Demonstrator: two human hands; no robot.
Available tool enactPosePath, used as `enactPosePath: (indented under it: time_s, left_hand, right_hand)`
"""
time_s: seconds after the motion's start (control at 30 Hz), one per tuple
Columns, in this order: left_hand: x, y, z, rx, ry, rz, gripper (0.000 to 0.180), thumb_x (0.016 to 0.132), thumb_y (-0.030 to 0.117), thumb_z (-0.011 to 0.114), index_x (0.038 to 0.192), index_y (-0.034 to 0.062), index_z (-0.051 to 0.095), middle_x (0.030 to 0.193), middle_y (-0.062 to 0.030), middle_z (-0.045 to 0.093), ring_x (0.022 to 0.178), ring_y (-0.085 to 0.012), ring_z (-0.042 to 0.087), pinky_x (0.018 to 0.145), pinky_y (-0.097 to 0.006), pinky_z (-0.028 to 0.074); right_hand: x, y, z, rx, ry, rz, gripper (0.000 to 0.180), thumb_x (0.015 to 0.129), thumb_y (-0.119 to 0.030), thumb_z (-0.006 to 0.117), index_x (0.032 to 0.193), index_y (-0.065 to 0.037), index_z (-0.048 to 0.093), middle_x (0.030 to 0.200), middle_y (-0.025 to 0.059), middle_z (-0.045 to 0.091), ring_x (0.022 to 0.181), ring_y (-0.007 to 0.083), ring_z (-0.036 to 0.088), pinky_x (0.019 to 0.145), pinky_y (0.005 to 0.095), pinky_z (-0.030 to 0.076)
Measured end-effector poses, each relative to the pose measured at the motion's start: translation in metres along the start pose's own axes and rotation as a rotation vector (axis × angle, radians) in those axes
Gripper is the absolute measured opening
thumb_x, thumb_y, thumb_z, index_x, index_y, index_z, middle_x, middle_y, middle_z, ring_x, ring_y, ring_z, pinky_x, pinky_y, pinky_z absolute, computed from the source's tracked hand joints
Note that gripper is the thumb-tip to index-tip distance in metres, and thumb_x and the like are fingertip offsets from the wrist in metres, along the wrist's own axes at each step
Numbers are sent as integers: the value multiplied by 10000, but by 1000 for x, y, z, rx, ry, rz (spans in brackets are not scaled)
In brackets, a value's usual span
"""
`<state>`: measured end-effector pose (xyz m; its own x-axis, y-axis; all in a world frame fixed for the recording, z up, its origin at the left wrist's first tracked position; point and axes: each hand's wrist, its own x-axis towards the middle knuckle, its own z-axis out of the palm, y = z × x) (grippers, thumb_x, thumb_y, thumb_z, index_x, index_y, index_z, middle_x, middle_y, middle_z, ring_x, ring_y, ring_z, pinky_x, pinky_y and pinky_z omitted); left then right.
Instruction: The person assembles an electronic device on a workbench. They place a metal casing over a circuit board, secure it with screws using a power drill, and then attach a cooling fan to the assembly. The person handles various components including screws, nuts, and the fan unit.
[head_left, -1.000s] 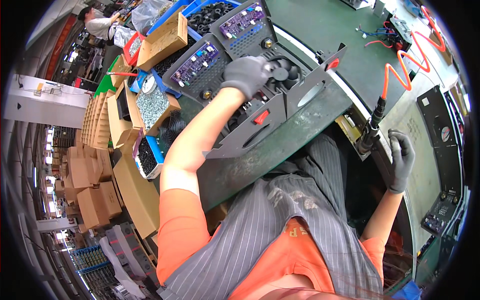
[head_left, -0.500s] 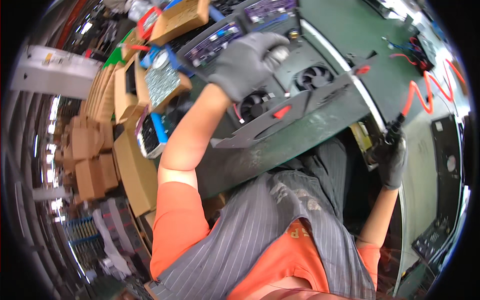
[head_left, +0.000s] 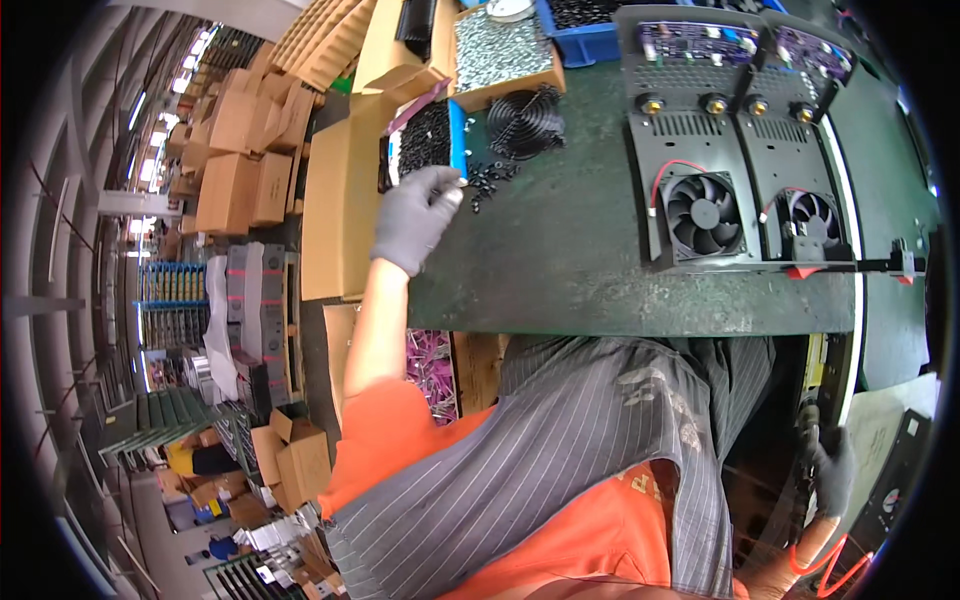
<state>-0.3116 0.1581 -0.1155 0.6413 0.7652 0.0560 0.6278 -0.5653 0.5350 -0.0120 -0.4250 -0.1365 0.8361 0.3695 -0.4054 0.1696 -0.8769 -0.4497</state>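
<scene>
As our left hand [head_left: 414, 225] curls its fingers at the near edge of a box of small black parts [head_left: 426, 138], we cannot tell whether they pinch anything. Loose black pieces [head_left: 488, 180] lie just right of those fingers, a round fan guard [head_left: 525, 122] beyond. Well right of them, two fans [head_left: 705, 213] sit over the bench [head_left: 560, 275]. Farther right, we grip a dark driver [head_left: 809, 416] in our right hand [head_left: 834, 472].

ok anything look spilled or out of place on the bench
Some small black pieces lie loose on the green bench, just right of the box of similar ones near the left hand; they may have spilled.
</scene>
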Motion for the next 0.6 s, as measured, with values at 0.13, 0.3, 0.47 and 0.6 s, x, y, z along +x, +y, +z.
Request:
enactPosePath:
  time_s: [0.13,0.3,0.47,0.6]
  left_hand:
    - [-12,1,16,130,54,-24,255,849,255,638,1068,132,679,955,-111,687,837,-257,664,758,-370,518]
    - [11,31,35,323,71,-159,292,860,394,618,1057,194,696,921,-128,696,836,-297,670,747,-401,522]
    - [31,35,55,420,33,-210,291,864,425,597,1042,216,697,913,-118,704,856,-320,670,741,-439,521]
    - [38,33,65,459,34,-214,272,878,412,582,1025,211,692,943,-101,701,872,-325,665,747,-449,520]
  right_hand:
    - [-9,28,12,105,-315,53,830,750,-93,673,1475,-60,270,1402,162,462,1304,288,439,1059,372,340]
    - [-3,20,21,682,-423,63,818,712,-80,620,1466,-53,303,1382,96,435,1022,241,564,866,326,459]
    - [-12,10,21,856,-305,229,782,704,-108,626,1438,-43,364,1067,35,546,685,79,492,573,208,418]
    - [-21,2,7,889,-350,224,756,697,-124,641,1411,-33,410,1038,32,562,696,85,503,577,200,410]
